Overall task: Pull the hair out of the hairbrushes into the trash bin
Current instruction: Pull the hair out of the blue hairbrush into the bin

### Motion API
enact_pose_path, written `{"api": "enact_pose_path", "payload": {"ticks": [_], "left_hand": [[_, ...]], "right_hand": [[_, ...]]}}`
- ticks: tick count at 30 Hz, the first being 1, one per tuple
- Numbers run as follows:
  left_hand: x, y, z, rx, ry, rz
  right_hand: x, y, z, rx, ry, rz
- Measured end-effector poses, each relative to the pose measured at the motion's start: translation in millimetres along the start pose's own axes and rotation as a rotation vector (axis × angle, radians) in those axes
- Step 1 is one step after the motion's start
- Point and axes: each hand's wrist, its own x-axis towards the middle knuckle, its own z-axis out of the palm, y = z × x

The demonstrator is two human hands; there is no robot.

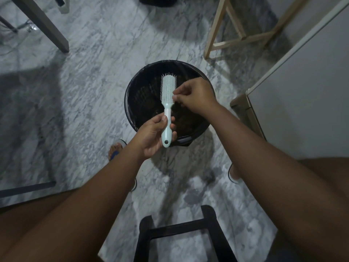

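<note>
From the head view, we cannot make out any hair in the dim bristles or in the dark trash bin. Our forearms hide most of both feet. The left hand lies palm up, fingers curled round the handle of the hairbrush, which it holds over the bin. The right hand bends at the wrist and pinches the bristles at the head's right edge.
</note>
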Motion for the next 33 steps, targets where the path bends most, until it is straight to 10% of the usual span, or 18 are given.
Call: {"api": "enact_pose_path", "payload": {"ticks": [5,9,18,25,33], "left_hand": [[-2,-4,-5,0.047,0.015,-0.014],[-1,-11,-1,0.159,0.002,-0.039],[-4,-8,0,0.215,-0.056,-0.072],[-7,-5,-7,0.125,-0.087,-0.059],[-4,-4,-4,0.100,0.011,-0.007]], "right_hand": [[15,7,-5,0.208,0.225,0.129],[14,-9,2,-0.111,-0.017,0.078],[33,-18,-6,-0.088,0.167,0.075],[35,-10,-11,0.718,0.122,0.499],[4,12,-3,-0.046,-0.213,0.016]]}}
